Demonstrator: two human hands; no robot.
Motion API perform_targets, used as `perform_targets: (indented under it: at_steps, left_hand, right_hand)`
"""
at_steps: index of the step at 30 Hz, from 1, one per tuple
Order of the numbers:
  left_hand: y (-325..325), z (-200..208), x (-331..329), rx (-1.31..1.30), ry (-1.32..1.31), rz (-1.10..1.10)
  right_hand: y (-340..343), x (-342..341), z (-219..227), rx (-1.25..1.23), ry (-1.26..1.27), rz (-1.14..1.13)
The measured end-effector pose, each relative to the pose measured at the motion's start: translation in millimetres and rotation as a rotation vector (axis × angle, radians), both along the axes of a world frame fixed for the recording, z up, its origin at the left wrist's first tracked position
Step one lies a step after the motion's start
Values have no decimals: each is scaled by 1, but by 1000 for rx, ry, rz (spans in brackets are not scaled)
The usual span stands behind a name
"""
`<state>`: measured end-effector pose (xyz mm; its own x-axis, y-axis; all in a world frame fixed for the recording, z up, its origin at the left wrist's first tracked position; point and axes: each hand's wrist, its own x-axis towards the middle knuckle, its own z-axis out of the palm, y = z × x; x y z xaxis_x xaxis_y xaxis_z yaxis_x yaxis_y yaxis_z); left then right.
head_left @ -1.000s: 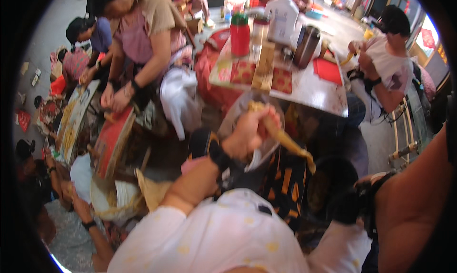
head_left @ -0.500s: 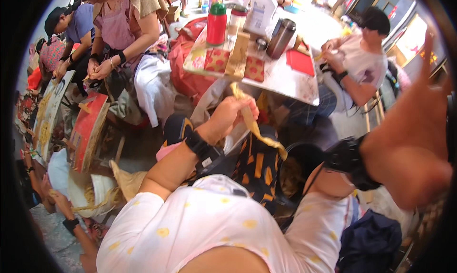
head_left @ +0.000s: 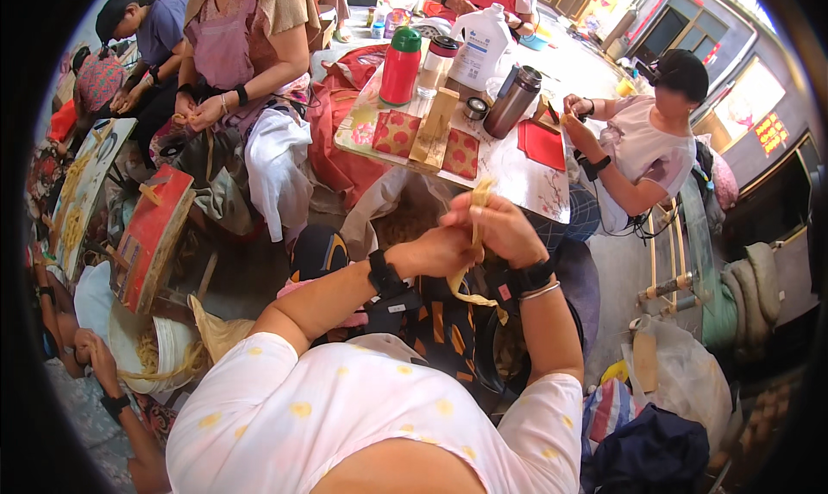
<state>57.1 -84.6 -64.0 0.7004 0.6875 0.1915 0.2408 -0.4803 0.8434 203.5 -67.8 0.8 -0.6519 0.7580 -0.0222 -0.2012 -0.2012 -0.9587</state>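
A long, pale yellow, twisted strip (head_left: pixel 471 298) hangs before my chest. I cannot tell its material. My left hand (head_left: pixel 442 253) is closed around its middle. Right beside it, my right hand (head_left: pixel 511 229) pinches the strip near its upper end, fingers bent and touching or almost touching the left hand. The lower tail droops below both hands, over my dark patterned lap. Underneath, a black bucket (head_left: pixel 493 356) is partly hidden by my right forearm; what lies inside is hard to make out.
Ahead stands a low table (head_left: pixel 542 182) with a red thermos (head_left: pixel 401 67), a steel tumbler (head_left: pixel 513 102), a white jug (head_left: pixel 479 50) and a wooden block (head_left: pixel 434 130). Co-workers sit left, right and beyond. A red board (head_left: pixel 157 235) and white bucket (head_left: pixel 177 343) are at left, plastic bags (head_left: pixel 686 369) at right.
My right hand has come in from the far right, where its fingers were spread, and now grips the strip's upper end. My left hand still holds the strip, slightly lower.
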Motion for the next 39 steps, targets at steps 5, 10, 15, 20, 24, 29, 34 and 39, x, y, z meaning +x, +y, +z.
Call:
perform_targets:
  at_steps: [5, 10, 15, 20, 24, 29, 34, 39]
  left_hand:
    - [15, 13, 1, -24, 63, 175]
    - [35, 12, -13, 231, -270, 34]
    - [64, 45, -51, -492, -923, -133]
    - [76, 64, -76, -445, -927, -75]
    - [85, 48, -77, -451, -1006, 60]
    - [106, 32, -94, -576, -1257, 383]
    - [105, 16, -85, 261, -620, 828]
    - [92, 0, -67, 411, -543, 519]
  right_hand:
    - [29, -9, 49, 191, 130, -366]
    - [32, -26, 88, 467, 84, -482]
    - [43, -43, 61, 220, 4, -186]
    - [55, -63, 20, -73, 134, 32]
    - [61, -81, -10, -119, 32, 2]
    - [67, -82, -37, 159, -411, -141]
    - [69, -70, -30, -266, -36, -115]
    - [70, -79, -52, 275, -174, -397]
